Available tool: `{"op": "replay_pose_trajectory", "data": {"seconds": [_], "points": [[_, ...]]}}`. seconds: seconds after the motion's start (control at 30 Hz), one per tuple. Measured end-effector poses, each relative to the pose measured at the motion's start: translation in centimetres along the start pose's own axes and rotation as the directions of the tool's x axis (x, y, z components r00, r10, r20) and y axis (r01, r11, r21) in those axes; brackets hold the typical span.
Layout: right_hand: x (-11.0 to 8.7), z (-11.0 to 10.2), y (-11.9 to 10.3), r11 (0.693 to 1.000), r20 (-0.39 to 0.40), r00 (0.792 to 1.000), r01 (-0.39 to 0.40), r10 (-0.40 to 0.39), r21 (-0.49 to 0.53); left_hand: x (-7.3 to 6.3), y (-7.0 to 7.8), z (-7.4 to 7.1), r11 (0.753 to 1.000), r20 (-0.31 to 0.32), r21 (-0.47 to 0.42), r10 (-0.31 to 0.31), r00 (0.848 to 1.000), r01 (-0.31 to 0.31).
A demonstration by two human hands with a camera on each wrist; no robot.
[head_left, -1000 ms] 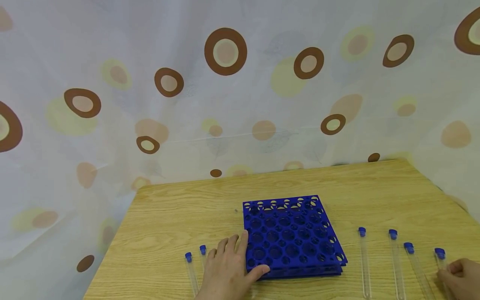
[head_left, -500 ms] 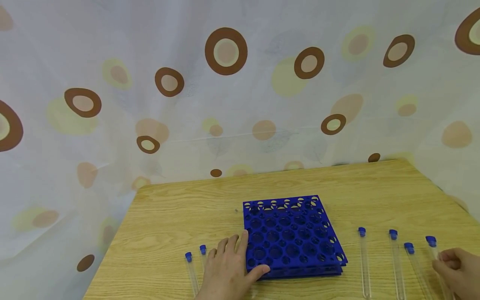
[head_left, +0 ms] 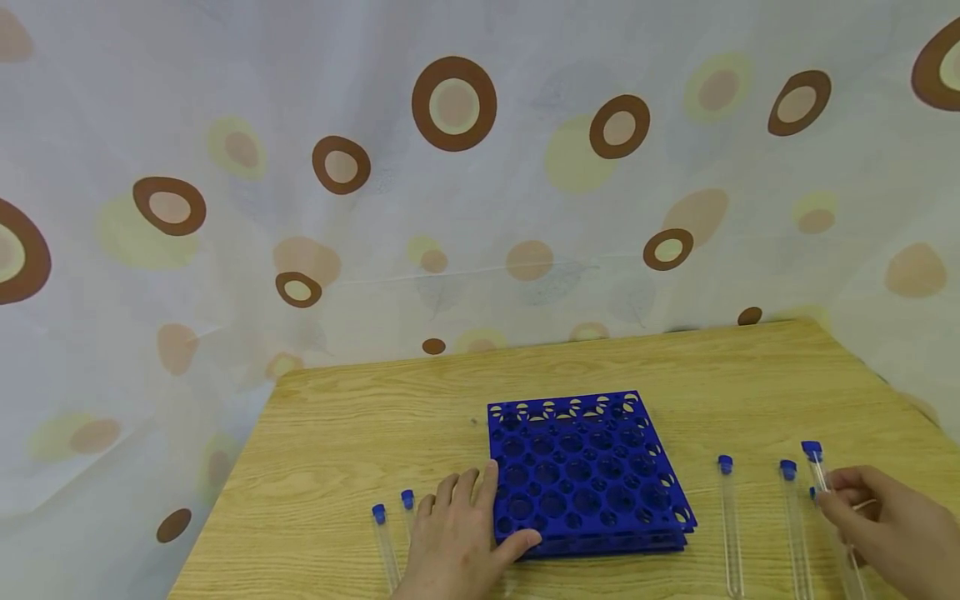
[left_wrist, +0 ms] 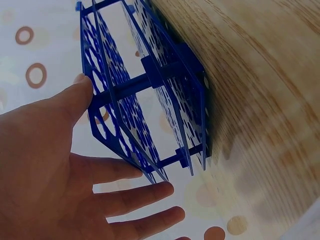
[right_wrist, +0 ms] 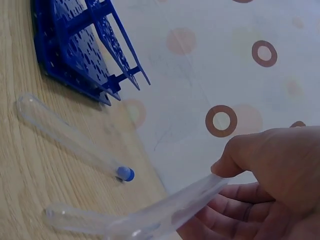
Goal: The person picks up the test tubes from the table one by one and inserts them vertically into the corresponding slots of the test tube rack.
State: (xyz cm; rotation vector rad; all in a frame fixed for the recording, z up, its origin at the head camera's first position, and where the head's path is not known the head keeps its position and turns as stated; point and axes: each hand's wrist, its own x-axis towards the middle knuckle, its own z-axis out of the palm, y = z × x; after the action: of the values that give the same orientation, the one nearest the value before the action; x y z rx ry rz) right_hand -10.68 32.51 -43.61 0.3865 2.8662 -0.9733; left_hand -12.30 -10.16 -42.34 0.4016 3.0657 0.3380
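Observation:
A blue test tube rack [head_left: 588, 475], its top full of round holes, stands on the wooden table. My left hand [head_left: 453, 533] rests against its front left corner, fingers straight along the side and thumb on the front edge; the left wrist view shows the thumb [left_wrist: 80, 92] touching the frame. At the right, my right hand [head_left: 892, 517] pinches a clear test tube [head_left: 821, 479] with a blue cap, tilted and lifted. In the right wrist view the held tube [right_wrist: 172, 205] hides part of another tube [right_wrist: 75, 217] lying behind it.
Two capped test tubes, one [head_left: 731, 525] nearer the rack and one [head_left: 797, 525] beside my right hand, lie on the table. Two more, one capped tube [head_left: 386, 546] and a partly hidden one [head_left: 407, 500], lie left of my left hand. A patterned curtain [head_left: 480, 208] hangs behind.
My right hand has taken the rightmost test tube up and carried it left, over the neighbouring tube. My left hand and the rack have stayed in place.

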Motion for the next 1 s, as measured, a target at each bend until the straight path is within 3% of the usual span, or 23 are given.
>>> {"op": "replay_pose_trajectory", "data": {"seconds": [0.23, 0.57, 0.8, 1.0], "points": [[-0.6, 0.0, -2.8, 0.990, -0.080, 0.987, 0.137, -0.140, -0.040, 0.0, 0.0, 0.0, 0.998, -0.025, 0.053, 0.020, 0.999, -0.018], [-1.6, 0.4, -5.8, 0.964, -0.231, 0.940, 0.264, -0.250, 0.030, -0.1, 0.0, 0.0, 0.997, -0.035, 0.067, 0.025, 0.999, -0.022], [-2.3, 0.7, -7.4, 0.912, -0.320, 0.879, 0.400, -0.353, 0.095, -0.1, 0.1, 0.0, 0.998, -0.037, 0.066, 0.023, 0.999, -0.020], [-2.8, 1.0, -8.5, 0.819, -0.416, 0.783, 0.557, -0.462, 0.139, -0.1, 0.1, 0.1, 0.997, -0.041, 0.068, 0.023, 0.999, -0.020]]}}
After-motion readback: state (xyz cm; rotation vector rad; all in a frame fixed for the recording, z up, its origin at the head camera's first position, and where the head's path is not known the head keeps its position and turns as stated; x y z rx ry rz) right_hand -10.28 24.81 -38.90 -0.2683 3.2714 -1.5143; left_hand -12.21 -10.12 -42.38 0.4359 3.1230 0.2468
